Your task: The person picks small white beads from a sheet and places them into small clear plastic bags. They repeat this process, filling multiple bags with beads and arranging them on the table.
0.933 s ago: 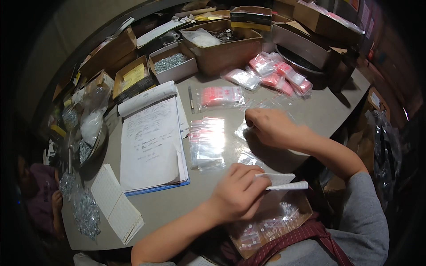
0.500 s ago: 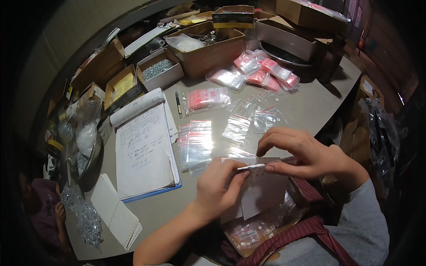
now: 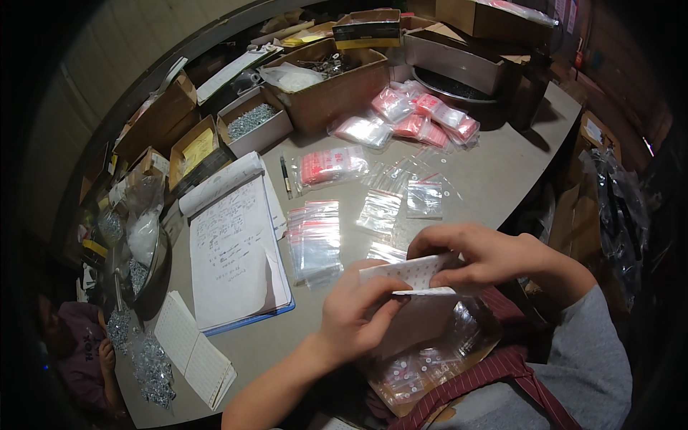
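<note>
Above my lap, my left hand (image 3: 358,308) pinches a folded or stacked white sheet with small dots (image 3: 403,274) between thumb and fingers. At its other end my right hand (image 3: 476,258) grips the same sheet, thumb in front and fingers bent behind. One flap leans up and shows rows of tiny round marks, while plain white paper (image 3: 419,322) hangs below. Under it lies a cardboard box (image 3: 430,369) holding clear bags with small white round pieces on them. Small clear zip bags (image 3: 387,252) lie just beyond my hands.
An open notepad (image 3: 233,251) on a blue board lies left, with a pen (image 3: 285,177) beside it. Zip bag stacks (image 3: 315,240) and red-white packs (image 3: 333,165) lie ahead. Boxes of metal parts (image 3: 251,120) line the back. Another person (image 3: 82,344) is at the left edge.
The sheet has opened and tilted, so its dotted flap now faces me. My right fingers have shifted along it, and the view has turned slightly.
</note>
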